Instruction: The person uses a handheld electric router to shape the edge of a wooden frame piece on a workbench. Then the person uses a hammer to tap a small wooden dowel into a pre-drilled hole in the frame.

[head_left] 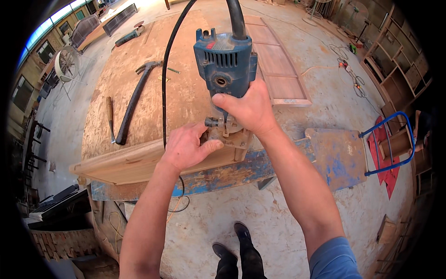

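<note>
A blue trim router (pixel 223 63) stands upright at the right end of a long wooden piece (pixel 134 162). My right hand (pixel 251 109) is closed around the lower part of its body, the thumb across the front. At its metal base (pixel 227 136) my left hand (pixel 188 146) grips low down, fingers by the black knob (pixel 211 122) and thumb along the front. The base hides the router's bit. A thick black hose (pixel 236 18) rises from its top, and a black cord (pixel 165 83) hangs left of it.
A hammer (pixel 134 100), a chisel (pixel 110 118) and an angle grinder (pixel 130 36) lie on the plywood tabletop (pixel 104 93). A panelled wooden door (pixel 278 60) is beyond the router. To the right stands a blue-handled trolley (pixel 341 151); cables (pixel 355 79) cross the floor. A fan (pixel 66 64) stands far left.
</note>
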### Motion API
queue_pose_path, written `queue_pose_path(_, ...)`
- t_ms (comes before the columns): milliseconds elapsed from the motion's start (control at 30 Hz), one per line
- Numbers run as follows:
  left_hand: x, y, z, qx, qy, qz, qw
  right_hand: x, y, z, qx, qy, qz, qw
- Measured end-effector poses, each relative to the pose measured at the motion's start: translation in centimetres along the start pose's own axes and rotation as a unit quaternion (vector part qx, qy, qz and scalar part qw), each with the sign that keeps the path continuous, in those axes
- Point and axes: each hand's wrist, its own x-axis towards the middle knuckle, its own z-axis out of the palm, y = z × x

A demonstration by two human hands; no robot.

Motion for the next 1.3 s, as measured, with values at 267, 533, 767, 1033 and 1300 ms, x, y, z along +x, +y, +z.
queue_pose_path(267, -0.3, 0.1, -0.2, -0.011, 0.005, 0.010, 1.000, -0.9, -0.9, 0.1, -0.009, -0.006, 0.004, 1.000)
queue_pose_path(533, -0.2, 0.6, -0.6, -0.029, -0.009, -0.006, 1.000, -0.8, -0.3, 0.2, -0.007, 0.008, -0.014, 1.000)
queue_pose_path(767, -0.1, -0.5, 0.0, -0.021, -0.008, 0.003, 1.000, -0.5, -0.2, 0.3, -0.010, 0.002, 0.002, 1.000)
queue_pose_path(1033, 0.0, 0.0, -0.3, -0.020, -0.029, -0.004, 0.999, -0.5, 0.2, 0.4, -0.002, 0.010, 0.005, 1.000)
queue_pose_path(1300, -0.1, -0.2, -0.4, -0.002, -0.035, -0.013, 0.999, -0.4, 0.0, 0.5, -0.004, 0.012, -0.002, 1.000)
